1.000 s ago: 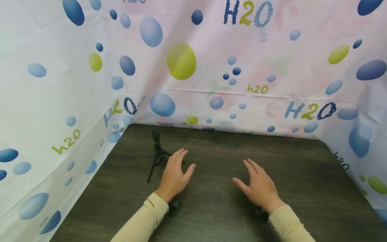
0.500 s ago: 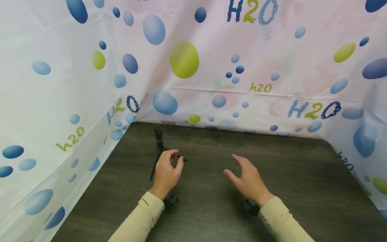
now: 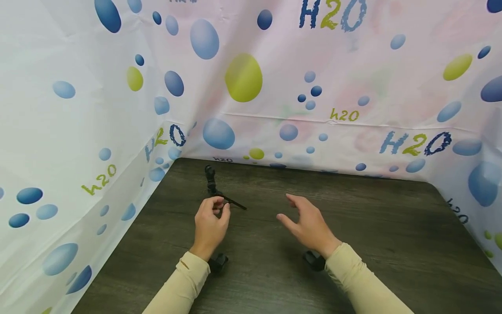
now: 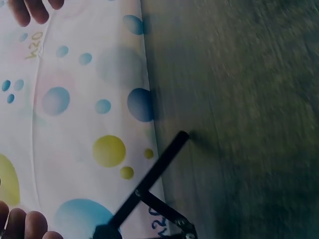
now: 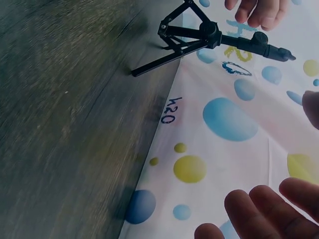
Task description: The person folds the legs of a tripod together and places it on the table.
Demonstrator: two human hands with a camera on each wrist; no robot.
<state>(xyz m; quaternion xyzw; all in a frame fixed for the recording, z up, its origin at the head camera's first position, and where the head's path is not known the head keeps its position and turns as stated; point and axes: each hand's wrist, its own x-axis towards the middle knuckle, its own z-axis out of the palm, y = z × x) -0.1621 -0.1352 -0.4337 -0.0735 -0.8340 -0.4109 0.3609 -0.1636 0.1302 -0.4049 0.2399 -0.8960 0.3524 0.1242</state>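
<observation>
A small black tripod stands on the dark wooden table, its lower part partly hidden in the head view by my left hand. Loosely bent, the fingers of that hand hold nothing. In the right wrist view a gap shows between the tripod and the left hand's fingertips. To the right, over the middle of the table, my right hand hovers with thumb and fingers spread apart, holding nothing. One leg of the tripod shows in the left wrist view.
Beneath both hands lies a dark wood-grain table. A white sheet printed with blue and green bubbles and H2O lettering hangs along the back and both sides. Black devices sit under the left wrist and the right wrist.
Both hands have drawn nearer to the body's middle line in part: the right hand has moved left. The left hand's fingers have bent, and it now covers more of the tripod.
</observation>
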